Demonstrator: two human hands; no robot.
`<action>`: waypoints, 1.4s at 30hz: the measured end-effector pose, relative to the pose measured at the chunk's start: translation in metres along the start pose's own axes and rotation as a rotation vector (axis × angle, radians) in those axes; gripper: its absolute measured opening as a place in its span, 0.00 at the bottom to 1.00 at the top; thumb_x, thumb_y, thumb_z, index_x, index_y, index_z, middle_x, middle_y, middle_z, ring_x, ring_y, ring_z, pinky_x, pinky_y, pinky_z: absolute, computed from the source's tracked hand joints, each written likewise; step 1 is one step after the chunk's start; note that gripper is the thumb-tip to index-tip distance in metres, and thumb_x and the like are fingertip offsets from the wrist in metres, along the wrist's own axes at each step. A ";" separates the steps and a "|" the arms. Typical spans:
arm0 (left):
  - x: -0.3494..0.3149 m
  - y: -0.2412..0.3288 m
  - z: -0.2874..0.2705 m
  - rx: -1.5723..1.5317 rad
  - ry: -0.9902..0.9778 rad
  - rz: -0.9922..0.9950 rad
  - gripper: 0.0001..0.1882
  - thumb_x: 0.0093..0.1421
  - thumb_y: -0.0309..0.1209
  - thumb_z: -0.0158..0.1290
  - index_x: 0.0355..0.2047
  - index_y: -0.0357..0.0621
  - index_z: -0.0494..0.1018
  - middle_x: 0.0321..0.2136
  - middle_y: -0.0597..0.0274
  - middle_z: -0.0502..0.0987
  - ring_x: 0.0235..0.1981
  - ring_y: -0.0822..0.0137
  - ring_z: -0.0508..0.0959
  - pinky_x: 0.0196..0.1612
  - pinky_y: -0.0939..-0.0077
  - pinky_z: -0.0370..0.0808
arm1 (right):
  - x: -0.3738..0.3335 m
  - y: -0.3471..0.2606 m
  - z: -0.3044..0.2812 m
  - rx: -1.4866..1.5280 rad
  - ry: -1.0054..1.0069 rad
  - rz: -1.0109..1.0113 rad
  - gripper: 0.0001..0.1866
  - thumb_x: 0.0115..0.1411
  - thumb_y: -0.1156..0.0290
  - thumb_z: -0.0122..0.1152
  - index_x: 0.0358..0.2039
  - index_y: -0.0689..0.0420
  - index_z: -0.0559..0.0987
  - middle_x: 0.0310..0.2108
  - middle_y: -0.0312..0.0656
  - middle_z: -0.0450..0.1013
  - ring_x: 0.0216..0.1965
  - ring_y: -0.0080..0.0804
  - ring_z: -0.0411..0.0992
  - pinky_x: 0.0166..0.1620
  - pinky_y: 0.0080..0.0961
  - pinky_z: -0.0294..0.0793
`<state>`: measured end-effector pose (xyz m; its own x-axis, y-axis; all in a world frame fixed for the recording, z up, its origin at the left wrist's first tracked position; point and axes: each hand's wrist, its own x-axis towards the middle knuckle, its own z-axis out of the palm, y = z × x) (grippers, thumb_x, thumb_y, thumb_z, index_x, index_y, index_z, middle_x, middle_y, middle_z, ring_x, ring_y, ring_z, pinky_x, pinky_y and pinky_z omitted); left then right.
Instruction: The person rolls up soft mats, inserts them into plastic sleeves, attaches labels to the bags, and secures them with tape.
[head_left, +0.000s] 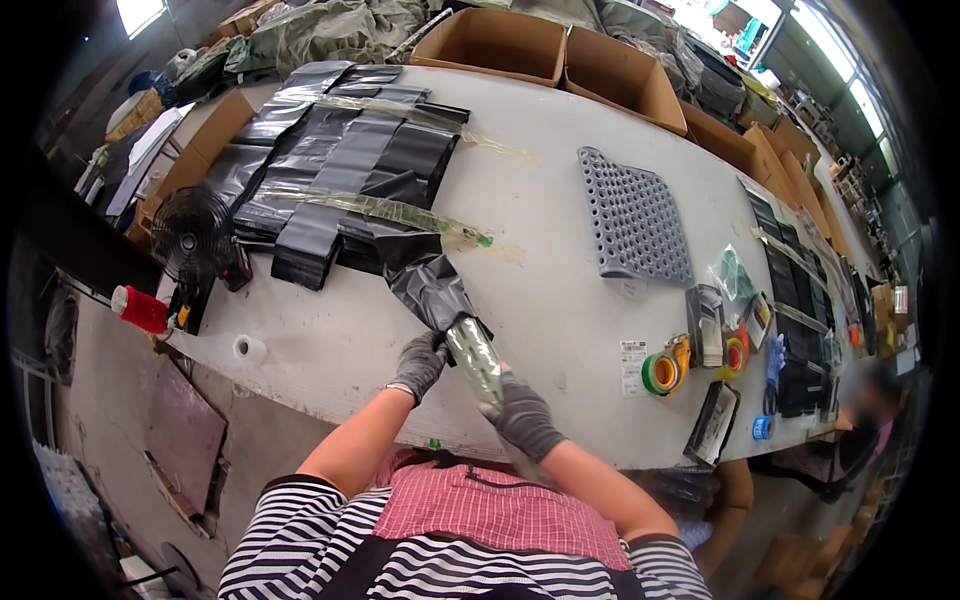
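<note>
A clear-wrapped greenish roll [474, 357] sits at the near edge of the white desk [560, 200], its far end inside a black plastic bag [430, 288]. Both gloved hands grasp it: left hand [421, 364] at the bag's mouth, right hand [522, 415] around the roll's near end. 2 tape rolls [660, 372] lie right.

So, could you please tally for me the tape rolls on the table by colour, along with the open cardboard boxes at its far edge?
Green tape roll: 1
Orange tape roll: 1
Blue tape roll: 1
Open cardboard boxes, and: 2
Total: 5
</note>
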<state>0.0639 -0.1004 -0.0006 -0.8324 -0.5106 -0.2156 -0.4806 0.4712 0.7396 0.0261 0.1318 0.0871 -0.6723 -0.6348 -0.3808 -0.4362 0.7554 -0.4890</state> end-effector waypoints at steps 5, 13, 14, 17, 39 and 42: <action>0.014 -0.022 -0.022 0.027 -0.034 -0.044 0.15 0.62 0.34 0.53 0.47 0.43 0.78 0.42 0.46 0.82 0.46 0.46 0.80 0.50 0.55 0.75 | 0.096 0.011 0.048 0.310 0.507 -0.137 0.36 0.62 0.54 0.60 0.64 0.61 0.63 0.43 0.61 0.75 0.44 0.57 0.75 0.49 0.45 0.74; -0.008 0.004 -0.020 -0.248 0.016 -0.022 0.12 0.63 0.32 0.53 0.43 0.40 0.78 0.39 0.46 0.82 0.43 0.49 0.81 0.48 0.59 0.76 | 0.114 0.018 0.023 0.192 0.464 -0.188 0.12 0.66 0.67 0.50 0.37 0.61 0.79 0.34 0.55 0.77 0.39 0.57 0.75 0.46 0.47 0.73; -0.020 -0.001 -0.015 -0.269 0.078 0.075 0.11 0.63 0.30 0.54 0.43 0.39 0.78 0.38 0.47 0.82 0.42 0.48 0.81 0.47 0.60 0.77 | 0.092 0.018 0.024 0.249 0.521 -0.197 0.12 0.66 0.67 0.50 0.37 0.61 0.79 0.33 0.55 0.77 0.38 0.57 0.75 0.44 0.48 0.73; -0.078 0.050 -0.009 0.116 -0.112 0.447 0.12 0.59 0.40 0.58 0.36 0.45 0.79 0.37 0.51 0.78 0.43 0.49 0.77 0.46 0.55 0.74 | -0.004 0.048 0.023 0.289 0.546 -0.056 0.12 0.66 0.67 0.50 0.36 0.59 0.80 0.32 0.55 0.77 0.36 0.57 0.75 0.42 0.49 0.73; -0.030 0.023 0.047 -0.075 -0.458 0.193 0.13 0.60 0.27 0.52 0.43 0.37 0.79 0.37 0.46 0.83 0.41 0.56 0.82 0.48 0.63 0.76 | -0.005 0.086 0.031 0.547 0.252 -0.037 0.16 0.63 0.62 0.52 0.36 0.62 0.81 0.34 0.58 0.78 0.40 0.60 0.76 0.45 0.49 0.74; -0.015 0.048 0.041 -0.100 -0.437 0.129 0.13 0.60 0.28 0.53 0.42 0.32 0.79 0.35 0.47 0.83 0.37 0.58 0.81 0.46 0.64 0.76 | -0.003 0.096 0.027 0.509 0.349 -0.023 0.15 0.61 0.63 0.54 0.36 0.60 0.82 0.34 0.58 0.78 0.40 0.57 0.77 0.45 0.47 0.75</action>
<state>0.0419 -0.0408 0.0126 -0.9323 -0.0908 -0.3502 -0.3540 0.4285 0.8313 0.0026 0.2014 0.0200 -0.8598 -0.4944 -0.1282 -0.1709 0.5150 -0.8400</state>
